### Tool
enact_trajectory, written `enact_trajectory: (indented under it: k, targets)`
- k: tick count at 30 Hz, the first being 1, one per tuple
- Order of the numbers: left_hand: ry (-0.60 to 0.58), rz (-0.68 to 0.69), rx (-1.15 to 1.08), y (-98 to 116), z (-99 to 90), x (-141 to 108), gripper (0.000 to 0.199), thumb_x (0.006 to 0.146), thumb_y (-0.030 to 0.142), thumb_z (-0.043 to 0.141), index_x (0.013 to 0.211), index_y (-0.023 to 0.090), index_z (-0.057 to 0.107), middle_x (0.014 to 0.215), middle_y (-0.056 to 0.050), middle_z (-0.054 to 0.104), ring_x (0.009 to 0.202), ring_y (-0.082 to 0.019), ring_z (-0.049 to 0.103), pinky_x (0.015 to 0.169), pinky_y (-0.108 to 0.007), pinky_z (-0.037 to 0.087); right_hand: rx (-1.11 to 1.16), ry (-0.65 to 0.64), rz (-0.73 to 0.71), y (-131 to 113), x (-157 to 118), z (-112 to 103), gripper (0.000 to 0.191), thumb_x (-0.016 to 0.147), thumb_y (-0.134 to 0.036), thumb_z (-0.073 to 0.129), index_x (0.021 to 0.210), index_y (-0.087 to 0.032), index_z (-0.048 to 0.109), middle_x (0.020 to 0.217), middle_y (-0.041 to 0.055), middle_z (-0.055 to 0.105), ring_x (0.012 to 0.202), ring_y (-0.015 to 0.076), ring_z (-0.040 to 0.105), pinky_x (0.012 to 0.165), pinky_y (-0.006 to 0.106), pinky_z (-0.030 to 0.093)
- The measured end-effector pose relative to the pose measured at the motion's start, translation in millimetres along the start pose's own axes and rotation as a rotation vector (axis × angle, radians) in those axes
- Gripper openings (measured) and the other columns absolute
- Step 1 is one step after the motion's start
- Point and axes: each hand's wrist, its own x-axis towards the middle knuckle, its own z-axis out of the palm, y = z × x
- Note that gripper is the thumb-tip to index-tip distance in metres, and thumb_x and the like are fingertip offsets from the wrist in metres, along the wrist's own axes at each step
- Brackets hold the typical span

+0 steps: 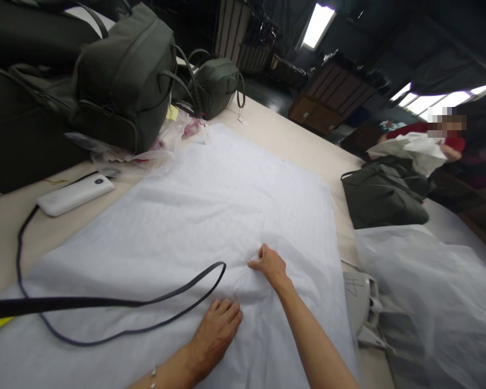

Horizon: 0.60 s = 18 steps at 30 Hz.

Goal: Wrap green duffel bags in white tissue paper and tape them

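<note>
A thin, translucent white sheet (pixel 210 216), perhaps a plastic bag, lies spread and creased over the table. My right hand (pixel 270 266) pinches a fold of it between thumb and curled fingers near the middle. Lower and to the left, my left hand (pixel 218 334) rests on the same sheet, its fingers bent and close together against it; the thumb is hidden. Wrinkles run between the two hands. A black cable (pixel 117 302) loops across the sheet left of my left hand, its end near both hands.
Dark green backpacks (pixel 123 81) and a smaller bag (pixel 216 84) stand at the left back. A white power bank (pixel 76 194) lies nearby. At right are a dark green bag (pixel 384 194), clear plastic (pixel 437 292) and a grey device (pixel 356 302). A person (pixel 453 143) holds white material beyond.
</note>
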Motion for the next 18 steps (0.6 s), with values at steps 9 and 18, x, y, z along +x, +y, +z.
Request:
enact_trajectory:
  k: [9, 18]
  targets:
    - [-0.087, -0.039, -0.039, 4.7, -11.9, 2.9, 0.018, 0.088, 0.021, 0.062, 0.106, 0.021, 0.060, 0.110, -0.004, 0.064, 0.097, -0.022, 0.057, 0.086, -0.037, 0.043, 0.182, 0.217, -0.240, 15.6, -53.0, 11.4, 0.052, 0.093, -0.046, 0.040, 0.133, -0.015, 0.052, 0.140, 0.0148, 0.054, 0.131, 0.0264, 0.049, 0.110, 0.044, 0.038]
    - [0.354, 0.368, 0.493, -32.1, -38.5, -68.7, 0.035, 0.095, 0.032, 0.052, 0.129, 0.027, 0.057, 0.134, 0.000, 0.061, 0.127, -0.020, 0.049, 0.103, -0.033, 0.043, -0.186, 0.152, -0.489, 17.0, -86.4, 63.1, 0.060, 0.096, -0.048, 0.035, 0.150, -0.023, 0.031, 0.157, 0.0049, 0.024, 0.146, 0.0310, 0.018, 0.119, 0.060, 0.018]
